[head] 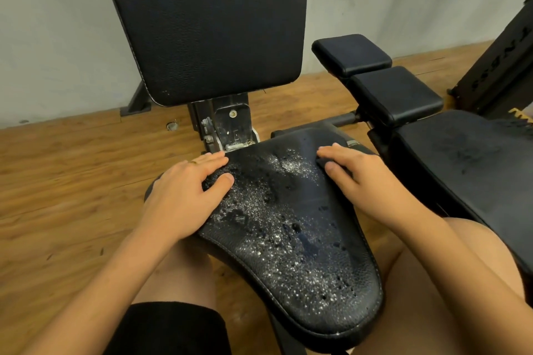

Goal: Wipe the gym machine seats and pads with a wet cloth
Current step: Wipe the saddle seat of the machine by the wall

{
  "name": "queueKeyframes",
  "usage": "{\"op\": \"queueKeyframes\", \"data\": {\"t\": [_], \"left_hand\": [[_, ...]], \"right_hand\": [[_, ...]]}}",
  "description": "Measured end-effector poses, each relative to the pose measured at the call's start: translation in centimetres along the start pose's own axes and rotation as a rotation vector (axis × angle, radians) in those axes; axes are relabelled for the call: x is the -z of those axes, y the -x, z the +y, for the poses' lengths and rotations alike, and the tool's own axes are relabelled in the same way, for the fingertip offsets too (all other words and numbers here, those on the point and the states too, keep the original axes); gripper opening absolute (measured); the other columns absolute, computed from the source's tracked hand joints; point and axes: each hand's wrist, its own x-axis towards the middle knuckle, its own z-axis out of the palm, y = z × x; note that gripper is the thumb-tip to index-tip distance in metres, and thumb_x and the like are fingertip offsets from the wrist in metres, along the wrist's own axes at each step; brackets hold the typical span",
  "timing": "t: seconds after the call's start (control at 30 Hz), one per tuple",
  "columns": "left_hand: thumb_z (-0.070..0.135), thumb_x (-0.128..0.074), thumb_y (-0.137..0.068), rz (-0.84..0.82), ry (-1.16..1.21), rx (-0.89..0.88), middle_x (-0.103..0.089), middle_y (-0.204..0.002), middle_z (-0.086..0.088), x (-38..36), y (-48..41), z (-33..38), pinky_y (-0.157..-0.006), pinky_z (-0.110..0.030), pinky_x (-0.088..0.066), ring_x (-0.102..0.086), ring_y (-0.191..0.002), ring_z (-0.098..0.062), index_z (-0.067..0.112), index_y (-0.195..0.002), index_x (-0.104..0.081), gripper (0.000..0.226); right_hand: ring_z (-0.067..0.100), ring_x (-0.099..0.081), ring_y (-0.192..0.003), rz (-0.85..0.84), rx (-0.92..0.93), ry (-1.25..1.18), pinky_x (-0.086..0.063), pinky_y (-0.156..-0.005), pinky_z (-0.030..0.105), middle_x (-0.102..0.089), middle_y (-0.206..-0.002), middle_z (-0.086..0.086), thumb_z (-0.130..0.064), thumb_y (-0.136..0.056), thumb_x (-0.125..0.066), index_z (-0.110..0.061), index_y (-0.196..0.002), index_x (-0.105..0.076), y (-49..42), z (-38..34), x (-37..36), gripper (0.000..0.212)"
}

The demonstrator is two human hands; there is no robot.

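A black padded seat, wet with many water droplets, fills the middle of the view. My left hand rests flat on the seat's left edge, fingers straight and thumb on the wet surface. My right hand lies on the seat's right edge, thumb and fingers pinching a fold of dark cloth. Most of the cloth is hidden under that hand and is hard to tell from the black seat. The upright black back pad stands just behind the seat.
Two small black pads and another wide black seat stand at the right. A metal hinge bracket joins seat and back pad. Wooden floor lies to the left, a pale wall behind. My bare knees flank the seat.
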Motion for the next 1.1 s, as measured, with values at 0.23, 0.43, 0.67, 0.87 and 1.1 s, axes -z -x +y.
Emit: {"op": "queueKeyframes", "data": {"t": [0.23,0.43,0.67,0.87,1.1], "left_hand": [[0.056,-0.049,-0.093,0.047,0.125,-0.007,-0.055,-0.136,0.025,-0.4,-0.4,-0.2,-0.111,-0.032,-0.035,-0.042,-0.132,0.006,0.034,-0.127,-0.067,0.045],[0.052,-0.049,-0.097,0.022,0.051,-0.046,-0.049,-0.143,0.022,0.2,0.0,-0.3,-0.119,-0.035,-0.029,-0.039,-0.137,0.003,0.033,-0.136,-0.06,0.045],[0.057,-0.047,-0.091,0.053,0.121,-0.013,-0.054,-0.136,0.027,-0.8,-0.5,-0.8,-0.114,-0.039,-0.037,-0.043,-0.134,0.004,0.036,-0.129,-0.065,0.047],[0.06,-0.041,-0.091,-0.012,0.039,-0.032,-0.047,-0.144,0.026,-0.3,-0.4,-0.8,-0.119,-0.039,-0.03,-0.037,-0.139,0.001,0.037,-0.137,-0.057,0.054],[0.067,-0.013,-0.09,-0.076,-0.054,-0.143,-0.027,-0.157,0.019,-0.1,1.1,-1.1,-0.121,-0.023,-0.011,-0.018,-0.146,0.005,0.03,-0.152,-0.038,0.076]], "right_hand": [[0.039,-0.061,-0.106,-0.119,-0.108,0.28,-0.05,-0.085,0.045,-0.068,-0.116,0.014,-0.025,-0.099,-0.042,-0.015,-0.114,-0.067,-11.5,0.7,-1.9,0.03],[0.037,-0.061,-0.103,-0.131,-0.076,0.329,-0.05,-0.081,0.041,-0.068,-0.116,0.01,-0.018,-0.098,-0.042,-0.02,-0.114,-0.067,-9.9,0.2,-1.3,0.03],[0.015,-0.038,-0.141,-0.067,0.017,0.096,-0.039,-0.109,0.047,-0.056,-0.141,-0.005,-0.017,-0.101,-0.047,-0.024,-0.133,-0.059,-0.9,-1.0,0.2,0.035],[0.039,-0.06,-0.105,-0.14,-0.094,0.279,-0.049,-0.085,0.045,-0.067,-0.118,0.016,-0.021,-0.099,-0.043,-0.012,-0.114,-0.067,-10.5,-0.5,-1.9,0.03],[0.023,-0.051,-0.131,-0.134,-0.047,0.223,-0.041,-0.102,0.036,-0.058,-0.139,-0.003,-0.022,-0.101,-0.046,-0.023,-0.134,-0.06,-4.9,-1.1,-0.1,0.035]]}}
